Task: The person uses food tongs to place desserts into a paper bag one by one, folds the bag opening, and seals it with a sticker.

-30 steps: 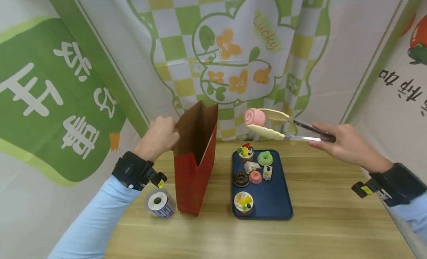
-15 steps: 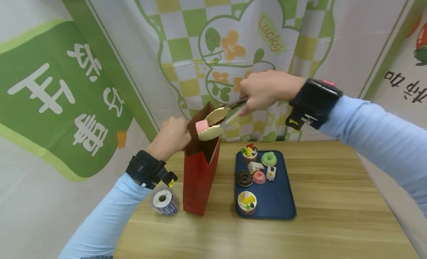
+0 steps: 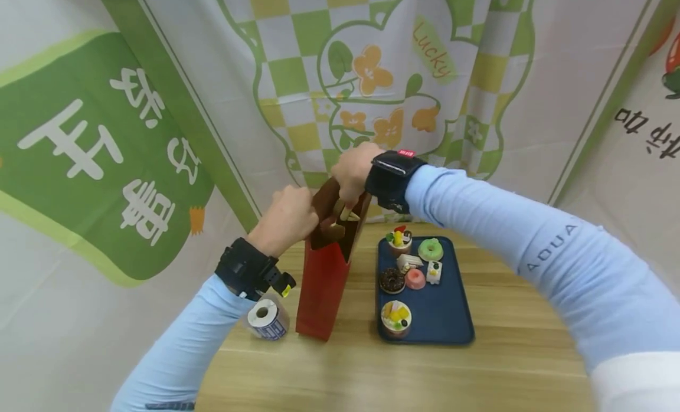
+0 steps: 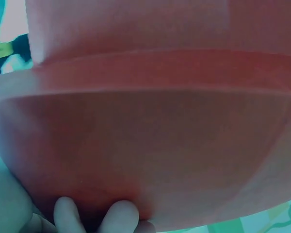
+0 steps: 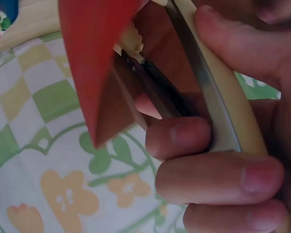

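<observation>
A tall red paper bag (image 3: pixel 321 294) with a brown inside stands on the table, its mouth open. My left hand (image 3: pixel 289 216) grips the bag's left rim; in the left wrist view its fingertips (image 4: pixel 119 216) press against the bag's inner side. Over the mouth, my right hand (image 3: pixel 355 171) holds food tongs (image 5: pixel 218 102) by the handles, fingers wrapped round them. The tongs' cream scalloped tips (image 3: pixel 347 213) reach down into the bag. Beside them a pink swirled cake roll (image 3: pixel 332 230) shows dimly in the shade inside, low between the walls.
Right of the bag lies a dark blue tray (image 3: pixel 441 317) bearing a chocolate donut (image 3: pixel 392 280), a green donut (image 3: pixel 430 249), a pink ring cake (image 3: pixel 415 278), fruit-topped cups and small cake pieces. A label roll (image 3: pixel 268 320) stands left of the bag. A patterned curtain (image 3: pixel 297 64) hangs behind.
My right hand has swung left from beyond the tray to over the bag, lowering the tongs and the cake roll into its mouth. My left hand still grips the rim.
</observation>
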A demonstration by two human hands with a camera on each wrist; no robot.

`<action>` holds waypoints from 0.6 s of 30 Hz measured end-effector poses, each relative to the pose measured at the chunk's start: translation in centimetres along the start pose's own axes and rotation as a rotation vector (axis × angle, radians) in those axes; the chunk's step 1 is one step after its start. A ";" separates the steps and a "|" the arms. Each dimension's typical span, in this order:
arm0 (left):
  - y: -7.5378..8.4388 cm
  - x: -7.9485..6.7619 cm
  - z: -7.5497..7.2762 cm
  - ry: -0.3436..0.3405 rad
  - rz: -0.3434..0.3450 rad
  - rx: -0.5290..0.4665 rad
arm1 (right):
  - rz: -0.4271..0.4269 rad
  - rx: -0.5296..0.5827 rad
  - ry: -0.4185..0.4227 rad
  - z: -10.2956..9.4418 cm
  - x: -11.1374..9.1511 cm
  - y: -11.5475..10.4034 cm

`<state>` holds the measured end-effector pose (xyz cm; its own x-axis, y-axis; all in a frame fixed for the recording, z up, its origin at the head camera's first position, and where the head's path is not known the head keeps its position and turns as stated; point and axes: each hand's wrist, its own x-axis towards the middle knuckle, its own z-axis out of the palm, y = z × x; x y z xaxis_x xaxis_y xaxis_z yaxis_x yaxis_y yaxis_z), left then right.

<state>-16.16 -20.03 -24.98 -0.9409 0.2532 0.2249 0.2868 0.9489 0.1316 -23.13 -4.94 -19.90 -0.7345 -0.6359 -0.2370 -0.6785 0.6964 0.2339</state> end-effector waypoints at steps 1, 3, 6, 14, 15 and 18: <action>0.0 -0.1 0.1 0.007 0.003 0.003 | 0.003 -0.006 0.012 0.6 0.4 -0.3; -0.1 -0.1 0.2 0.018 0.011 0.000 | 0.000 -0.029 0.025 1.5 0.9 -0.6; 0.0 -0.2 0.2 0.028 0.019 -0.020 | -0.002 -0.048 0.036 2.4 1.0 -0.6; -0.3 -0.1 0.0 0.031 0.005 -0.010 | -0.010 0.017 0.030 1.1 -0.5 1.0; -0.4 -0.1 0.0 0.030 0.000 -0.003 | -0.014 0.031 0.020 0.8 -0.8 1.2; -1.0 -0.2 -0.2 0.022 -0.019 -0.001 | -0.018 0.072 0.006 0.1 -2.4 2.3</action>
<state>-16.20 -21.07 -24.98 -0.9420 0.2313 0.2432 0.2695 0.9531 0.1374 -22.97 -1.80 -18.87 -0.7225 -0.6502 -0.2352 -0.6887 0.7069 0.1615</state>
